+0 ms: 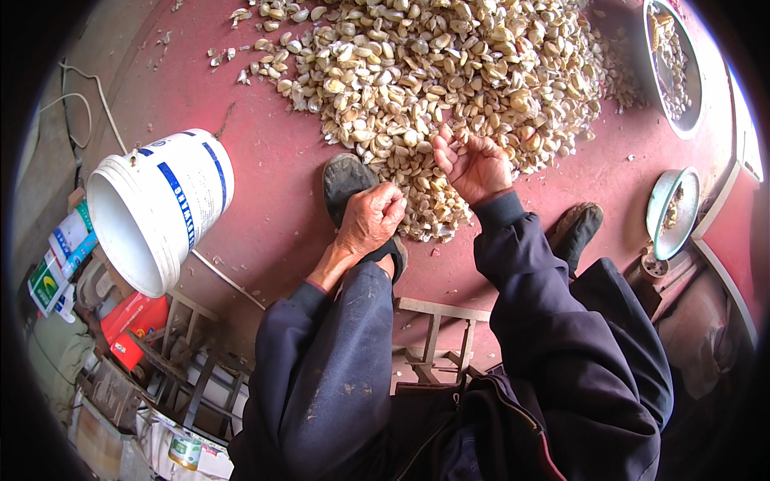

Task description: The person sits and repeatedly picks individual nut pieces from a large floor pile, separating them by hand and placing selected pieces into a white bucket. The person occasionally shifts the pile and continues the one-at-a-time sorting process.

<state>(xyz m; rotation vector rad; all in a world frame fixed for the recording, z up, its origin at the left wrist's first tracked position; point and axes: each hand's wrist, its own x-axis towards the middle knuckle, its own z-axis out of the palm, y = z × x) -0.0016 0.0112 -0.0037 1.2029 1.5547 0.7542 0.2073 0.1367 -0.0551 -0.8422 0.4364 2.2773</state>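
A broad heap of garlic cloves [433,78] covers the red floor in front of me. My right hand [478,171] is palm up at its near edge, fingers curled, with what looks like a small garlic clove [461,136] at the fingertips. Closer to me, my left hand [370,219] is a loose fist, back upward, above my shoe; whatever may be inside it is hidden. Between the two hands lies a smaller pile of cloves and skins [436,210], joined to the big heap.
A white plastic bucket [198,180] lies tipped on the left. At right are a metal basin [695,114] holding cloves and a pale green basin [652,207] with scraps. Wooden frame [445,309] stands between my legs. Boxes and clutter, including a red box [135,324], fill the lower left.
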